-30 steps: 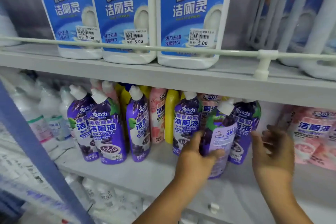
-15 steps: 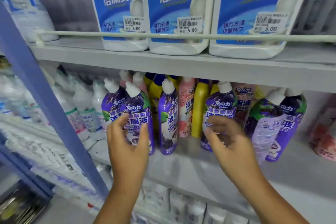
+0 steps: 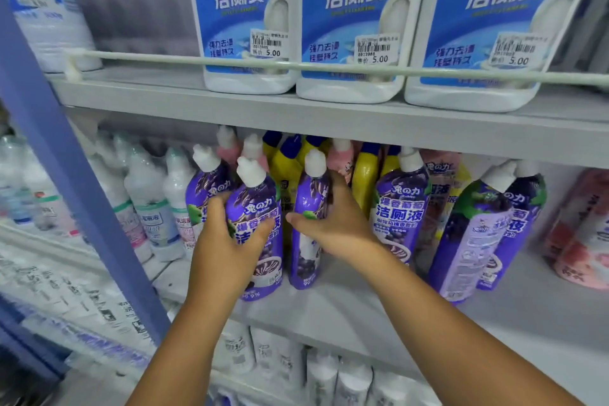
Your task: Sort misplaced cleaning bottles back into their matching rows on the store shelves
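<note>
Keep L hand (image 3: 224, 247) wrapped on near purple bottle (image 3: 260, 224), R hand (image 3: 333, 224) gripping next bottle (image 3: 308, 227) w/ thumb across front; slide both left, upright.

1. There is one view only — the head camera, a wide-angle lens looking forward and slightly down at the middle shelf (image 3: 329, 303) from close range.
2. The left hand (image 3: 227, 250) and right hand (image 3: 336, 224) reach in from the bottom edge.
3. The upper shelf (image 3: 329, 115) crosses high in frame — its white bottles (image 3: 356, 26) are cropped at the top.
4. A blue upright (image 3: 66, 175) leans across the near left.
</note>
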A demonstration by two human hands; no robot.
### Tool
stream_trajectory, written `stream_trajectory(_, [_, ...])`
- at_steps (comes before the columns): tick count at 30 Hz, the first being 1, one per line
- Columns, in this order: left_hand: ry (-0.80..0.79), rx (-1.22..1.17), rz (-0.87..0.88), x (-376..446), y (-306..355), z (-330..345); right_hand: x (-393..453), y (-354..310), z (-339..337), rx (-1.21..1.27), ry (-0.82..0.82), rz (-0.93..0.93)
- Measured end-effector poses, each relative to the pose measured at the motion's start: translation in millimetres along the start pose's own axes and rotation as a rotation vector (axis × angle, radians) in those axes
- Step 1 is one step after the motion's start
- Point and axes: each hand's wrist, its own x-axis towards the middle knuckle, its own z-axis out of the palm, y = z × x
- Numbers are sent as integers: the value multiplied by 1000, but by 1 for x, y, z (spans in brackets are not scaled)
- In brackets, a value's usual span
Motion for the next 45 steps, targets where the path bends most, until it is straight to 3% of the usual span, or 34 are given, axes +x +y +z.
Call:
stream_trajectory(8, [-101,-222,-40,-30,-2,22,-62,4,-49,-3,248,-50])
stream_trajectory(16, [-224,-280,28,-34,30,100,-97,27,-106,-141,494,-60])
stream_trajectory(22, [-229,-258,82,-22,45,143,-90,49,-112,-144,566,-69])
stream_trajectory(28, [-318,-162,101,-13,41,144,-79,65,-117,-61,569,-94])
stream_trajectory(33, [-10,-180,170,-17,28,101,-88,65,-121,-38,681,-106])
stream_trajectory(37, [204,-111,205,-12,31,57,-98,44,-109,-208,743,-322])
stream_trajectory(41, [241,83,182,13,33,40,-98,25,-81,-263,623,-508])
stream_trajectory(45, [236,250,215,37,37,51,-84,16,-56,-74,442,-371])
